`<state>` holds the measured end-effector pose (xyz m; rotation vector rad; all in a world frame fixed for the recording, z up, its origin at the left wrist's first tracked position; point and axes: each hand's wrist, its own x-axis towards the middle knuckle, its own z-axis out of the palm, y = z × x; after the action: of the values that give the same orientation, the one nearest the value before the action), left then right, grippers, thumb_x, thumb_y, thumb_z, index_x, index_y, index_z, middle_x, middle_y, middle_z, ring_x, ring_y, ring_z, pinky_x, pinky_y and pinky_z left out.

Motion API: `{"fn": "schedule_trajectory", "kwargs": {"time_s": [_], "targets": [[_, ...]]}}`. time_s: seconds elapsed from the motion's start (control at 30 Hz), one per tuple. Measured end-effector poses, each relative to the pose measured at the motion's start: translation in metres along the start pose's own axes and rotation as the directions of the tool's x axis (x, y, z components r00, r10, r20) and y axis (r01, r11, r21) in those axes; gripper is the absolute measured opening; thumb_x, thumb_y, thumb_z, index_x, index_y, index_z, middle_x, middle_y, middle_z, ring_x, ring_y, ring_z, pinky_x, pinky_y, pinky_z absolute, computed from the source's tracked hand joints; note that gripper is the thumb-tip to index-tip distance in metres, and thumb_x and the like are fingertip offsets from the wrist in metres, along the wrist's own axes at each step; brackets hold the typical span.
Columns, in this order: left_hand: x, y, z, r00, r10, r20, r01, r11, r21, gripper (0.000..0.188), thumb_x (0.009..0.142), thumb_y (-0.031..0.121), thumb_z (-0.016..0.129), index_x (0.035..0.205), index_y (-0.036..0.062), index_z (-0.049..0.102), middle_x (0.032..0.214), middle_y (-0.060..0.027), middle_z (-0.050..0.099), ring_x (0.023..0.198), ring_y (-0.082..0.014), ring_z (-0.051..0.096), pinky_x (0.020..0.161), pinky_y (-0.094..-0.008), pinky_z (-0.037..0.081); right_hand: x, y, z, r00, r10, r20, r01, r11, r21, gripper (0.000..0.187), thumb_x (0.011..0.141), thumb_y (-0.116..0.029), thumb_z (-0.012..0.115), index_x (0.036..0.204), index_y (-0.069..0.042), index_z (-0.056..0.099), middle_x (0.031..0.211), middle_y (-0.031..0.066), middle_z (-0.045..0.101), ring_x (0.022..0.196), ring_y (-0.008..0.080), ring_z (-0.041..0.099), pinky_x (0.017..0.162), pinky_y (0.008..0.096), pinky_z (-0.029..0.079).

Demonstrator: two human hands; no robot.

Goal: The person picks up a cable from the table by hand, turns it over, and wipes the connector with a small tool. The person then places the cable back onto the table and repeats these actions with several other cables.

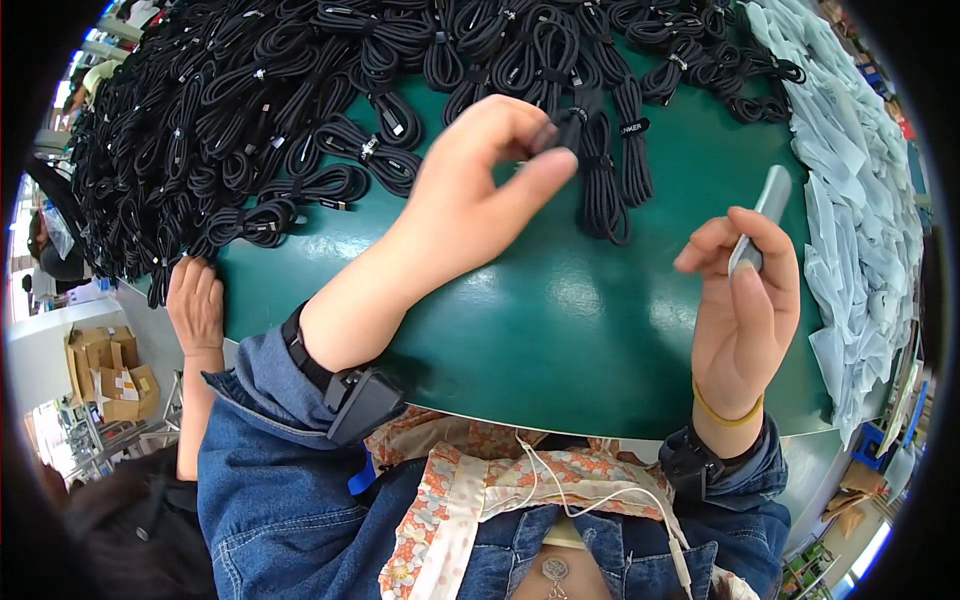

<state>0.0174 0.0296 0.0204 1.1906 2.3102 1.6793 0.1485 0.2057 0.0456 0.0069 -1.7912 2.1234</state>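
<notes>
Green surface [560, 340]. L grip [480, 185], 12 o'clock, at black cord [605, 200]: can't tell if pinching. R grip [745, 310], 3 o'clock, pinches grey strip [773, 195]. Cord prob. light, bendy; grab mid.

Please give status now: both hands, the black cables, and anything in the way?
Left hand at black cable bundles, grip blurred. Right hand pinching flat grey item above green table. Another person's hand at table's left edge, not blocking.

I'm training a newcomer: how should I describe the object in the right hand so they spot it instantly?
On the green table, a heap of pale, crumpled pieces lines the right edge. Left of it, the right hand, wearing a yellow wristband, holds a slim grey strip: single and raised, unlike the heaped pieces.
</notes>
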Motion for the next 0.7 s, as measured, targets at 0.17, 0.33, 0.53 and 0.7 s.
{"fn": "schedule_trajectory", "kwargs": {"time_s": [0.17, 0.33, 0.53, 0.7], "targets": [[-0.005, 0.019, -0.014, 0.972, -0.195, 0.129, 0.212, 0.508, -0.835, 0.032, 0.084, 0.027, 0.039, 0.093, -0.0034, 0.047, 0.086, -0.0154, 0.053, 0.066, -0.0212, 0.055, 0.061, -0.0291, 0.046, 0.004, 0.002, 0.013, 0.977, -0.152, -0.149, 0.117, 0.967, -0.225, 0.042, 0.074, -0.005, 0.052, 0.113, 0.004, 0.037, 0.101, 0.0153, 0.049, 0.085, 0.0197, 0.051, 0.075, 0.0284, 0.041], [-0.012, 0.038, -0.013, 0.959, -0.216, 0.184, 0.264, 0.440, -0.858, 0.047, 0.086, 0.037, 0.029, 0.097, -0.0061, 0.045, 0.086, -0.0199, 0.054, 0.057, -0.0207, 0.055, 0.054, -0.0273, 0.046, 0.001, 0.001, 0.017, 0.999, -0.054, -0.002, 0.054, 0.994, 0.098, 0.041, 0.073, -0.005, 0.053, 0.110, 0.005, 0.038, 0.102, 0.0155, 0.047, 0.089, 0.0184, 0.050, 0.078, 0.0292, 0.042], [-0.013, 0.031, -0.015, 0.954, -0.200, 0.225, 0.282, 0.339, -0.897, 0.041, 0.087, 0.033, 0.033, 0.095, -0.0053, 0.046, 0.082, -0.0164, 0.056, 0.062, -0.0202, 0.056, 0.056, -0.0289, 0.047, -0.005, 0.001, 0.009, 0.985, 0.172, -0.007, -0.171, 0.981, 0.097, 0.037, 0.074, -0.008, 0.054, 0.106, 0.006, 0.040, 0.099, 0.0172, 0.050, 0.083, 0.0192, 0.054, 0.072, 0.0299, 0.046], [-0.011, 0.034, -0.014, 0.941, -0.227, 0.252, 0.297, 0.190, -0.936, 0.028, 0.087, 0.024, 0.040, 0.087, -0.0023, 0.050, 0.080, -0.0110, 0.057, 0.068, -0.0176, 0.056, 0.061, -0.0298, 0.048, -0.003, 0.002, 0.014, 0.985, 0.174, 0.018, -0.175, 0.972, 0.154, 0.035, 0.075, -0.008, 0.053, 0.103, 0.006, 0.041, 0.091, 0.0161, 0.053, 0.077, 0.0200, 0.055, 0.068, 0.0308, 0.047]]}}
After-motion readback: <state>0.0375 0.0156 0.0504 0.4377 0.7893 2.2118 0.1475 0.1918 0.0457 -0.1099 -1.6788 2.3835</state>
